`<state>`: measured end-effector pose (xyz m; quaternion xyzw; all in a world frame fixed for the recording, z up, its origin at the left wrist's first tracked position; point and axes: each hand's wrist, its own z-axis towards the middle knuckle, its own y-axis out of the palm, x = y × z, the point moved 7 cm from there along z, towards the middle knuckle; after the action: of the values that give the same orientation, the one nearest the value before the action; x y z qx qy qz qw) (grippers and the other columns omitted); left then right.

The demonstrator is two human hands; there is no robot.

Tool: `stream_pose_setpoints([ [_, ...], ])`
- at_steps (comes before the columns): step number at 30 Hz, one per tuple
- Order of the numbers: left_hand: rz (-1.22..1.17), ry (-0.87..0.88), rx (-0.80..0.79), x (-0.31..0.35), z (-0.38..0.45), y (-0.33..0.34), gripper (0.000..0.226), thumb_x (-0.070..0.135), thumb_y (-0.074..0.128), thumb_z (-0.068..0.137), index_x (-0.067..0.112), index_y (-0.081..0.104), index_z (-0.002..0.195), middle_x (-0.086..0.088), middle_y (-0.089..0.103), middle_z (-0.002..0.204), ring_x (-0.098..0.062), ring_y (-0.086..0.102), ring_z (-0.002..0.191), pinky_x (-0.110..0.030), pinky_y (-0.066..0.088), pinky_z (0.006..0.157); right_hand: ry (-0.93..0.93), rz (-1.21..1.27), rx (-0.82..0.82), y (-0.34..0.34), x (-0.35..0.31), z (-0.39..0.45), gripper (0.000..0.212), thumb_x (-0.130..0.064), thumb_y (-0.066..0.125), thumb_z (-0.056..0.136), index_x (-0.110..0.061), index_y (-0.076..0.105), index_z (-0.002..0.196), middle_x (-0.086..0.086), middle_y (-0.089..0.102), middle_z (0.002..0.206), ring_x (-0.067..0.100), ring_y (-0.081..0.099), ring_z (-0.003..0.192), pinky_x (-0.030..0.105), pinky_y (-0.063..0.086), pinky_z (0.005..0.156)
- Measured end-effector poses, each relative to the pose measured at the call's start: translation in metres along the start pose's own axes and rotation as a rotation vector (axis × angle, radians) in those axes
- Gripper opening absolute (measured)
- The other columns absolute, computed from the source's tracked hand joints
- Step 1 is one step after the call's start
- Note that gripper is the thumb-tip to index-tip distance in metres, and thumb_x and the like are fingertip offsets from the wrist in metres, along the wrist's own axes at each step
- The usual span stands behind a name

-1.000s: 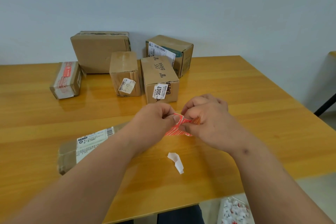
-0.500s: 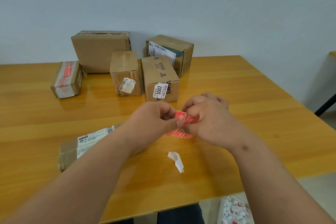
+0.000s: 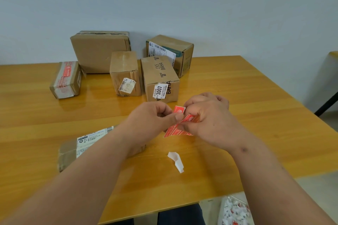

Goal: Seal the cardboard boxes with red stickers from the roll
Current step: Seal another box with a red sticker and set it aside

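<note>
A red sticker strip [image 3: 178, 129] with white print is held above the bench [image 3: 256, 115], one sticker [image 3: 179, 110] curling up. Left hand [image 3: 153, 120] and right hand [image 3: 210, 120] both pinch it, fingers [image 3: 173, 118] curled tight, near the cardboard boxes [image 3: 161, 78].

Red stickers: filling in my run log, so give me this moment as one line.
stage: peeling | left hand: pinches red sticker | right hand: holds sticker strip | flat box: unsealed, under left forearm

At frame center, your left hand [image 3: 153, 118] and right hand [image 3: 210, 118] pinched a red sticker strip [image 3: 180, 128] above the counter [image 3: 256, 115]; six cardboard boxes [image 3: 161, 78] sat behind and lower left, white backing scrap [image 3: 176, 160] below.
</note>
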<state>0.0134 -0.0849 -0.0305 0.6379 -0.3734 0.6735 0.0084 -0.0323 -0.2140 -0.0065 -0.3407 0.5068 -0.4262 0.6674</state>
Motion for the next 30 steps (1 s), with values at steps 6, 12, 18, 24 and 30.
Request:
stream_pose_setpoints([
  [6, 0.057, 0.001, 0.008, -0.0011, 0.0018, -0.0006, 0.014, 0.032, 0.067, 0.088, 0.018, 0.069, 0.083, 0.003, 0.073, 0.081, -0.015, 0.07, 0.081, -0.031, 0.057, 0.076, 0.054, -0.047, -0.078, 0.0013, 0.0027, 0.0032, 0.029, -0.054, 0.076, 0.066, -0.026, 0.067, 0.072, -0.017, 0.058, 0.103, 0.01, 0.037, 0.112, 0.044, 0.018, 0.102],
  [12, 0.062, 0.017, 0.067, -0.0011, 0.0021, 0.0021, 0.016, 0.031, 0.068, 0.088, 0.018, 0.066, 0.079, -0.003, 0.072, 0.079, -0.02, 0.067, 0.074, -0.037, 0.056, 0.069, 0.024, -0.043, -0.072, -0.0003, -0.0009, 0.0023, 0.021, -0.043, 0.075, 0.072, -0.023, 0.07, 0.071, -0.016, 0.061, 0.101, 0.008, 0.036, 0.111, 0.038, 0.016, 0.099],
  [18, 0.045, 0.017, 0.11, -0.0033, 0.0032, 0.0013, 0.015, 0.029, 0.068, 0.089, 0.017, 0.067, 0.08, -0.004, 0.071, 0.077, -0.016, 0.063, 0.066, -0.033, 0.053, 0.063, 0.026, -0.068, -0.037, -0.0006, -0.0012, 0.0007, 0.031, -0.051, 0.074, 0.069, -0.023, 0.062, 0.065, -0.014, 0.062, 0.09, 0.008, 0.043, 0.105, 0.042, 0.019, 0.101],
  [24, 0.112, 0.063, 0.138, 0.0032, 0.0012, 0.0029, 0.011, 0.031, 0.067, 0.089, 0.023, 0.067, 0.081, 0.004, 0.07, 0.077, -0.017, 0.068, 0.076, -0.037, 0.057, 0.067, 0.096, -0.11, -0.116, 0.003, 0.0025, 0.0028, 0.039, -0.063, 0.071, 0.066, -0.024, 0.067, 0.072, -0.014, 0.06, 0.086, 0.009, 0.043, 0.11, 0.046, 0.016, 0.106],
  [30, 0.069, 0.022, 0.152, -0.0003, 0.0011, 0.0036, 0.013, 0.032, 0.066, 0.089, 0.023, 0.066, 0.08, 0.004, 0.071, 0.076, -0.016, 0.067, 0.072, -0.033, 0.056, 0.065, 0.077, -0.131, -0.142, 0.0042, 0.0002, 0.0006, 0.028, -0.055, 0.071, 0.072, -0.029, 0.074, 0.083, -0.015, 0.061, 0.099, 0.006, 0.039, 0.115, 0.043, 0.011, 0.107],
])
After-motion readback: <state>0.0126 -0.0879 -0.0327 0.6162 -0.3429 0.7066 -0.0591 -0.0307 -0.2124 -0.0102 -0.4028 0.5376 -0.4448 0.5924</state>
